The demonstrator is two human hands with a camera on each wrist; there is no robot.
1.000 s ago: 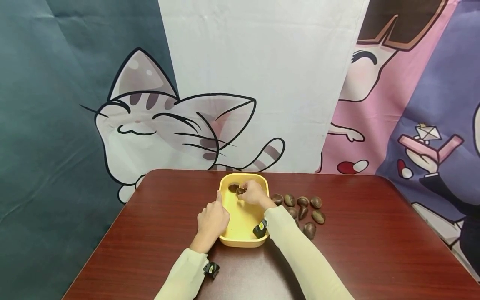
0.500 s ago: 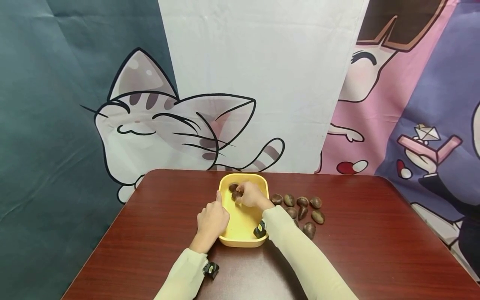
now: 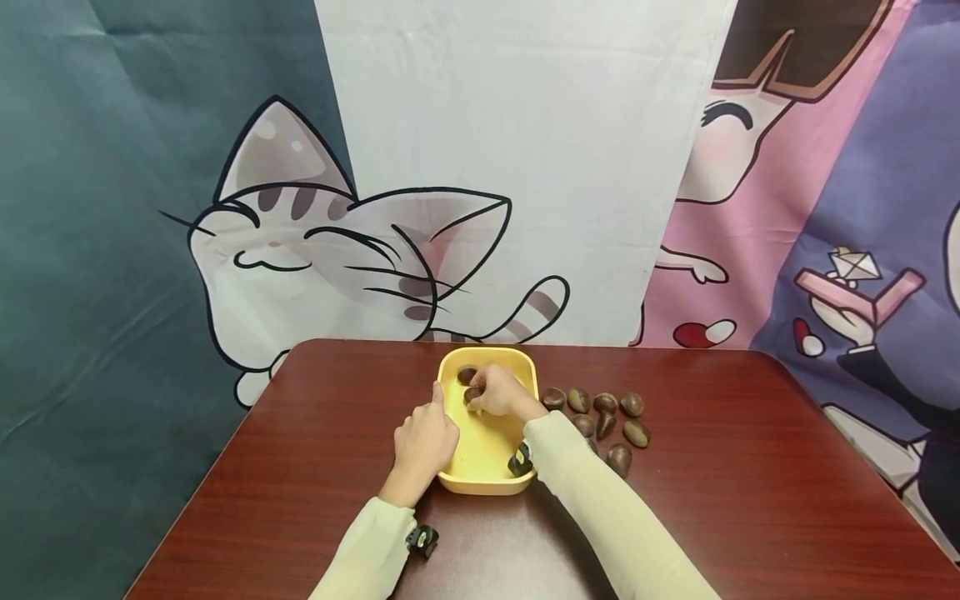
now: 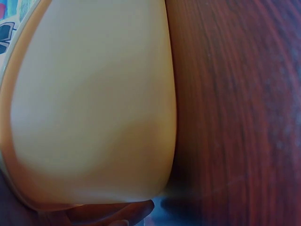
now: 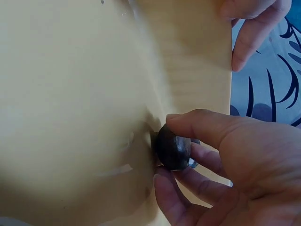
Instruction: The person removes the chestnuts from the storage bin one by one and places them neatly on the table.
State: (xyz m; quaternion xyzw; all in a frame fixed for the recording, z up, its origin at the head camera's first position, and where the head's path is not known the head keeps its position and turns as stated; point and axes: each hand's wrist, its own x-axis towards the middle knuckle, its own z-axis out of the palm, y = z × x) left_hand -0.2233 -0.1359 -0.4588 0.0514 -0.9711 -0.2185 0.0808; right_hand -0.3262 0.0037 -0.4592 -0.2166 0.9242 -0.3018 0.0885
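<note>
A yellow rectangular plastic tray (image 3: 483, 486) stands on the table. My left hand (image 3: 425, 433) grips its left side, index finger stretched along the rim; in the left wrist view fingertips (image 4: 136, 212) show at the edge of the tray's outer wall. Inside the tray, toward the far left, my right hand (image 3: 501, 390) pinches a dark brown chestnut (image 5: 174, 148) between thumb and fingers, low against the tray. Just beyond it lies another chestnut (image 3: 467, 374), partly hidden behind the held one in the right wrist view.
Several loose chestnuts (image 3: 605, 403) lie on the reddish-brown table (image 3: 720, 467) to the right of the tray, some partly behind the right sleeve (image 3: 592, 500). A cartoon-printed cloth (image 3: 525, 167) hangs behind the table's far edge.
My right hand has shifted slightly toward me and to the left with the chestnut, apart from the other one in the tray. My left hand stays on the tray.
</note>
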